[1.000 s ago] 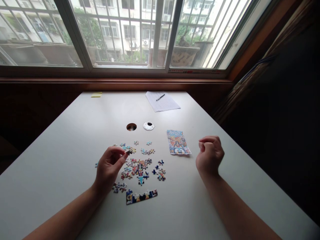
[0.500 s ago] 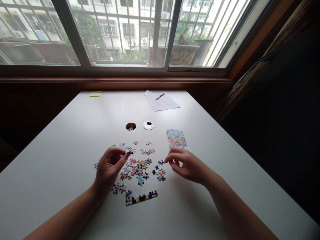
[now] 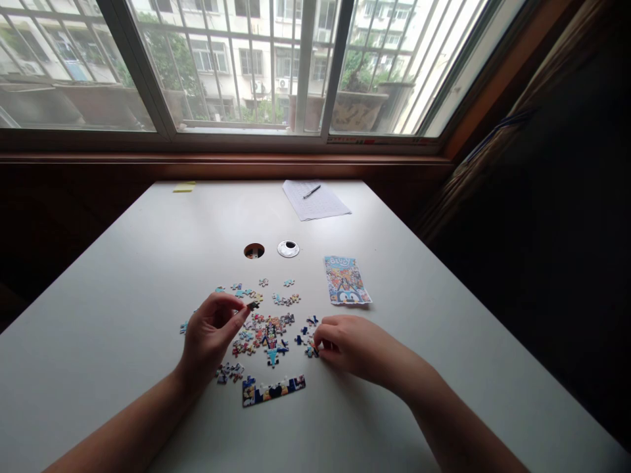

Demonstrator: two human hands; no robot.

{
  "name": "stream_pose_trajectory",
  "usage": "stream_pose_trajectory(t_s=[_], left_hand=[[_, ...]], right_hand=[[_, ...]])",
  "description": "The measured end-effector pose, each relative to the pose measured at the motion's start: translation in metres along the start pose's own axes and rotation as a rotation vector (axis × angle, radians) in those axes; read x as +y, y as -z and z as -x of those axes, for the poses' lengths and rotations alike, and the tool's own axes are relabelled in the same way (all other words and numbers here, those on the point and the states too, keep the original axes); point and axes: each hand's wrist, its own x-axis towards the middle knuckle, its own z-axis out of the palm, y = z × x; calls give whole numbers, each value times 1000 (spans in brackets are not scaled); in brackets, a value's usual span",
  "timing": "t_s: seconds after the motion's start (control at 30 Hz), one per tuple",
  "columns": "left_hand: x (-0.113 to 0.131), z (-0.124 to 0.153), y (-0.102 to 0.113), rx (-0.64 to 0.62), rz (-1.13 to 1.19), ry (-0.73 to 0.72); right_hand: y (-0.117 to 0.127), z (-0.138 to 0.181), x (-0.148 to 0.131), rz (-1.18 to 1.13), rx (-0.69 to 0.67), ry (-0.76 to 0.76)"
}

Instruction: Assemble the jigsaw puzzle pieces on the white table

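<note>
My left hand point(image 3: 210, 335) pinches a dark jigsaw piece point(image 3: 253, 305) between thumb and index finger, above the loose pieces. At the small right-hand cluster of pieces point(image 3: 302, 339), my right hand point(image 3: 348, 345) reaches down with curled fingers, its fingertips closed on a jigsaw piece point(image 3: 315, 352) there. Between the hands lies a heap of colourful pieces point(image 3: 256, 335). A joined strip of pieces point(image 3: 273, 392), dark blue with straight lower edge, rests nearest me. More pieces point(image 3: 230, 373) sit beside my left wrist. The fingers partly cover the right cluster.
A picture sheet point(image 3: 346, 281) showing cartoon figures lies beyond my right hand. Farther back are a round hole point(image 3: 254, 251), a silver ring cover point(image 3: 288, 249), papers point(image 3: 318, 205) with a pen point(image 3: 311, 192), and yellow notes point(image 3: 184, 187). A window borders the white table point(image 3: 123, 263).
My right hand has come down and toward me from beside the picture sheet to the right cluster, uncovering the sheet's lower part. The left hand still holds its piece.
</note>
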Motion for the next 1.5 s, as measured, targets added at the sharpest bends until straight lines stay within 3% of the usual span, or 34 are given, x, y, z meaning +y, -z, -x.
stream_pose_trajectory(t_s=[0.27,0.5,0.7,1.0,1.23,1.5], left_hand=[[-3,0,1,3,-38,4],[-1,1,2,-7,-65,0],[7,-3,1,-8,-86,98],[22,-3,-11,-131,4,367],[30,10,-26,-256,89,492],[32,23,-38,-310,89,536]], right_hand=[[-4,-3,-4,9,21,37],[3,-3,-7,-84,-44,-16],[13,0,-3,-144,-52,23],[28,-6,-6,-175,226,102],[-6,-10,-10,-387,453,211],[-35,-12,-17,-408,539,303]])
